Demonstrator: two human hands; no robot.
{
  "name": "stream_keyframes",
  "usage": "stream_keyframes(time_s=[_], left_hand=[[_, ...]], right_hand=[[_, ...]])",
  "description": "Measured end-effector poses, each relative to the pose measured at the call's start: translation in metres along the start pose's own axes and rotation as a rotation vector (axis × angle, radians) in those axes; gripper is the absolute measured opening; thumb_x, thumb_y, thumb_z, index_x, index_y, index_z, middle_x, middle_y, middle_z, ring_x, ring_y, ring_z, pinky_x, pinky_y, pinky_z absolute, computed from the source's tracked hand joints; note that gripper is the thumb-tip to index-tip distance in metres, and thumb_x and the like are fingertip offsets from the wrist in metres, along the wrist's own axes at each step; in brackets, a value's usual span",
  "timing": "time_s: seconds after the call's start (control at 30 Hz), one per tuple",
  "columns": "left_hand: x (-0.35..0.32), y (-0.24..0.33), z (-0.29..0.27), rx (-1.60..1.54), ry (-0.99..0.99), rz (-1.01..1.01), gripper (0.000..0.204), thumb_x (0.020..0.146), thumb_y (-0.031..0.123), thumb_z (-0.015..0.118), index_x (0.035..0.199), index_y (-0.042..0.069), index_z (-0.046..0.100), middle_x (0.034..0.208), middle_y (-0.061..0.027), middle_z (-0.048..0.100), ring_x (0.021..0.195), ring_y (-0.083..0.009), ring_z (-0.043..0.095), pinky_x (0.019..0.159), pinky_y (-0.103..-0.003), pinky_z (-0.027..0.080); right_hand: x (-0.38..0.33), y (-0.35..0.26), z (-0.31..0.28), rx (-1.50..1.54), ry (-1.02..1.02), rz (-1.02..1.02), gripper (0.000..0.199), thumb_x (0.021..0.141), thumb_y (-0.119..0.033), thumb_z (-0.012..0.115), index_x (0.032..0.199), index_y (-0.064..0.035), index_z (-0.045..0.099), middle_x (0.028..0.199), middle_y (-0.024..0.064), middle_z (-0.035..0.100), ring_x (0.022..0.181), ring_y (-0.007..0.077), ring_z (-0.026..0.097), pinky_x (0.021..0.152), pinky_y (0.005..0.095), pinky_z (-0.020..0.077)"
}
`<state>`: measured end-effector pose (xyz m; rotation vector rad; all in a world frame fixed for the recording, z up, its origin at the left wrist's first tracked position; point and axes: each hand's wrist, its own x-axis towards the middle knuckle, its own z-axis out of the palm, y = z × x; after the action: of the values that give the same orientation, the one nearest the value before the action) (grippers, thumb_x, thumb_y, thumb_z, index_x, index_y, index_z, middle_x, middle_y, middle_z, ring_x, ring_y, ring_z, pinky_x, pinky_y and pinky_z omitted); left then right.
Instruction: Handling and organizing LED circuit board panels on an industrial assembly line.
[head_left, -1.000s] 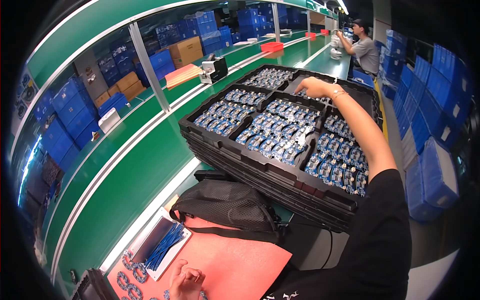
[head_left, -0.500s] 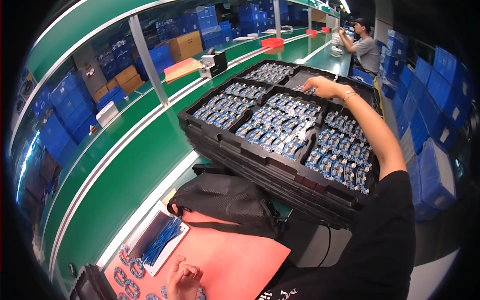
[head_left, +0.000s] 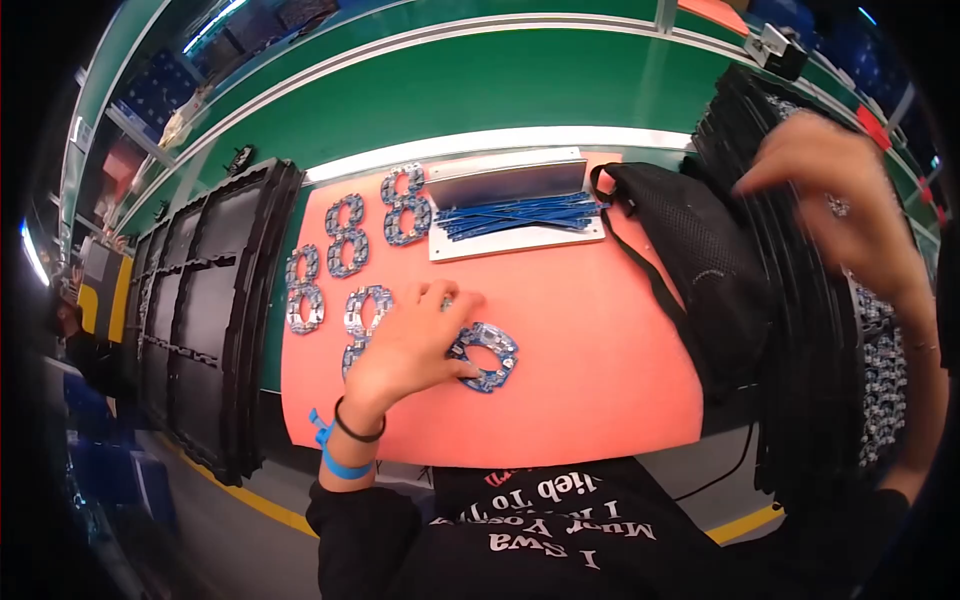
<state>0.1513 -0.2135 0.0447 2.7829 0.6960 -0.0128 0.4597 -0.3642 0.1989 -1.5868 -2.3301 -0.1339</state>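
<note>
My left hand is over the pink mat, fingers apart and curved, its thumb touching a ring-shaped blue circuit board. Part of another board is covered by this hand, with a blue board ring showing beside it. Farther off on the mat lie blue boards in figure-eight shapes: one at the left, another, and a third by the metal holder. My right hand is raised over the black tray stack at the right. Motion smears its fingers, and whether it holds anything is unclear.
Blue strips lie in a white metal holder. To its right is a black mesh bag. Stacked black trays hold boards at the right; black trays stand at the left. Behind runs a green bench.
The view has swung from the tray stack to the mat. My right hand has left the tray's far compartment and is now raised nearer. My left hand has come down onto the boards.
</note>
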Motion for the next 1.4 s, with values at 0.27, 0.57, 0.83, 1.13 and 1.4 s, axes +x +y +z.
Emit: stream_keyframes(time_s=[0.27,0.57,0.83,1.13,1.4], left_hand=[[0.015,0.003,-0.001,-0.158,0.174,0.073,0.032,0.069,0.027,0.069,0.087,0.005,0.056,0.081,-0.0109,0.053,0.081,-0.0285,0.051,0.064,-0.035,0.041],[0.059,0.034,0.002,-1.089,0.404,0.167,0.027,0.092,0.026,0.046,0.092,0.000,0.047,0.073,-0.0030,0.049,0.062,-0.0071,0.046,0.054,-0.022,0.039],[0.085,0.062,-0.012,-0.894,0.727,0.013,0.033,0.095,0.032,0.033,0.108,0.003,0.041,0.050,-0.0020,0.044,0.043,-0.0072,0.041,0.040,-0.026,0.026],[0.093,0.064,-0.007,-1.183,0.727,0.161,0.040,0.093,0.036,0.036,0.121,0.007,0.032,0.056,0.0011,0.042,0.037,-0.0037,0.038,0.032,-0.019,0.027],[0.098,0.069,-0.003,-1.286,0.738,0.217,0.048,0.093,0.033,0.037,0.131,0.007,0.024,0.066,-0.0020,0.045,0.039,-0.0034,0.038,0.032,-0.016,0.030]], right_hand=[[0.031,-0.066,0.121,0.556,-0.244,0.033,0.043,0.079,-0.021,0.054,0.114,0.0027,0.043,0.100,0.0199,0.053,0.093,0.0319,0.055,0.079,0.0388,0.0447],[0.058,-0.044,0.125,0.560,0.225,0.351,0.035,0.089,-0.033,0.048,0.087,0.0020,0.054,0.072,0.0094,0.053,0.062,0.0138,0.051,0.059,0.0257,0.0427],[0.073,-0.021,0.121,1.042,0.415,0.548,0.045,0.090,-0.033,0.044,0.068,0.0024,0.059,0.058,0.0029,0.054,0.051,0.0054,0.045,0.047,0.0219,0.0358],[0.067,-0.016,0.121,1.199,0.445,0.690,0.041,0.090,-0.031,0.043,0.068,-0.0005,0.058,0.062,0.0028,0.056,0.052,0.0046,0.044,0.048,0.0192,0.0345],[0.066,-0.007,0.129,1.261,0.487,0.764,0.038,0.085,-0.027,0.045,0.067,0.0026,0.059,0.056,0.0038,0.052,0.048,0.0081,0.044,0.043,0.0233,0.0346]])
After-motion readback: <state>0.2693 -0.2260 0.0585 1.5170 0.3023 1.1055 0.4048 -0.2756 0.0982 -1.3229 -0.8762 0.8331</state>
